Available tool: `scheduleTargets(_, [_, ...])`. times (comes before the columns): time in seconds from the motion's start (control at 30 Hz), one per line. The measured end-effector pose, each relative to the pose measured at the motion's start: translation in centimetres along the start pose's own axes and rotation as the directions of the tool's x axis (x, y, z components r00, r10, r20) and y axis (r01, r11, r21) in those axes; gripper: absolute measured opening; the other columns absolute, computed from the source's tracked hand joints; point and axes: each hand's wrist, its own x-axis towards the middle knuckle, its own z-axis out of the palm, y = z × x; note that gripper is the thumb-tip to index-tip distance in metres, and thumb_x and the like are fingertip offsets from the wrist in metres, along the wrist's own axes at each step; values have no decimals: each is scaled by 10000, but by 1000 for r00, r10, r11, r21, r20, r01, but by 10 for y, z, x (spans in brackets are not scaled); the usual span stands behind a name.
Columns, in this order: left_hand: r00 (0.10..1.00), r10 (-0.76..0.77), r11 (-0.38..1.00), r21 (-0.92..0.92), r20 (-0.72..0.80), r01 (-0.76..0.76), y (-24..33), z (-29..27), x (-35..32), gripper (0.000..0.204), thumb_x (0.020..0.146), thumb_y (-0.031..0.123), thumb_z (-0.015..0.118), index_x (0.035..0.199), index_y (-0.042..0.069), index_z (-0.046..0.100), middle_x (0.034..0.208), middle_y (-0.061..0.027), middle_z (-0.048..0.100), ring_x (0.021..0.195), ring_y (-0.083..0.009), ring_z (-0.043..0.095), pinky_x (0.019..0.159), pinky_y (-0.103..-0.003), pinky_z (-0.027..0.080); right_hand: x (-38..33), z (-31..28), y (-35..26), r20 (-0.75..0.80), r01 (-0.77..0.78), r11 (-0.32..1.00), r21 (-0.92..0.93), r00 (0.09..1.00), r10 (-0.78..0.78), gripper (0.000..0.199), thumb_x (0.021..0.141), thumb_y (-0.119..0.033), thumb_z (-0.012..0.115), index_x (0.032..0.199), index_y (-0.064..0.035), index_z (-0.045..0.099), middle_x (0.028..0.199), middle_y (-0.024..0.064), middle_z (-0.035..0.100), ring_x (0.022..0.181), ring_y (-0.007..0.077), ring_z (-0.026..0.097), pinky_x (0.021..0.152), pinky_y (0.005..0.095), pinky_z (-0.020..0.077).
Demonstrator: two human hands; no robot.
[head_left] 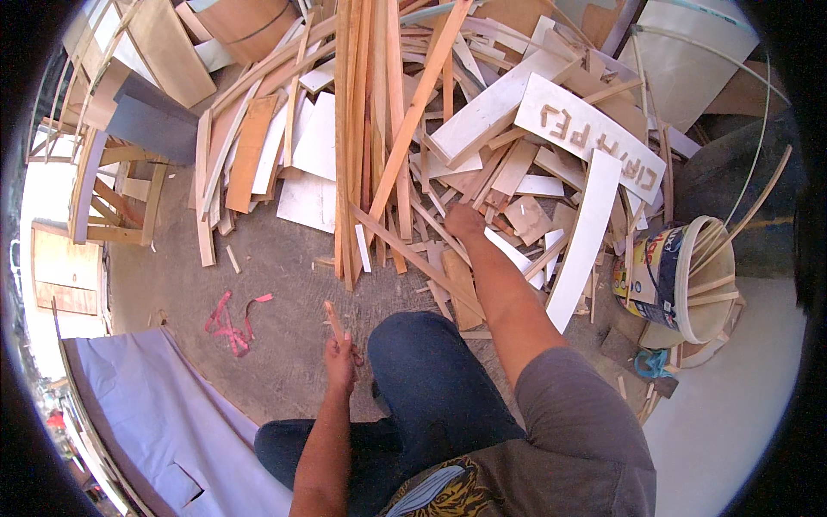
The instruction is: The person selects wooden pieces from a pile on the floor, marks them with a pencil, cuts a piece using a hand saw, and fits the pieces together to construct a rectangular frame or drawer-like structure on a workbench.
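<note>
the left hand (pixel 342 360) is over the near part of the floor (pixel 172 276), its fingers wrapped around a short wooden stick (pixel 332 317) whose free end points toward the far edge of the floor; the right hand (pixel 465 222) reaches down into the wood pile (pixel 519 164), its fingers mostly hidden, so i cannot tell whether they pinch a piece; the pile spreads along the far edge of the floor, with long wooden strips (pixel 370 129) running from it toward the person's knees; a white board with letter shapes (pixel 594 133) lies on the pile's right part, beside a long plain white board (pixel 590 233); a bucket (pixel 655 276) holding thin wooden strips is near the right edge of the floor; a crumpled pink ribbon (pixel 228 327) lies left of the left hand; a lilac sheet (pixel 155 405) lies toward the near left corner.
</note>
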Motion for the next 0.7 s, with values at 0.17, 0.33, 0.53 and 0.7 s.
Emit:
scheduleTargets(0.17, [1000,-7,998,-66,12,8,-4,4,5,248,1013,318,623,940,97,536,715,-15,546,539,-131,526,498,-280,446,-32,-2,14,-297,94,994,62,952,-72,309,832,-233,667,1084,-54,663,1040,223,710,1020,395,683,860,519,543])
scheduleTargets(0.33, [996,45,993,-109,82,-36,5,13,6,223,1017,286,620,943,93,537,712,-5,531,568,-120,528,504,-276,440,-68,1,17,-466,72,922,381,876,124,336,863,-181,651,1168,-49,598,980,222,712,856,392,706,751,482,560])
scheduleTargets(0.53, [992,79,994,-79,95,-71,21,22,15,251,1013,309,626,983,79,530,735,-7,535,585,-112,526,516,-273,457,-100,25,59,-61,-17,273,962,960,274,409,966,-133,584,1371,-88,544,912,129,706,589,160,619,514,289,511])
scheduleTargets(0.7, [992,80,994,-85,94,-72,38,27,22,264,1005,305,641,1049,70,529,764,-15,551,583,-117,530,516,-280,466,-137,22,78,21,-27,18,999,958,286,327,1039,-169,495,1347,-86,562,789,48,642,466,92,446,393,264,374])
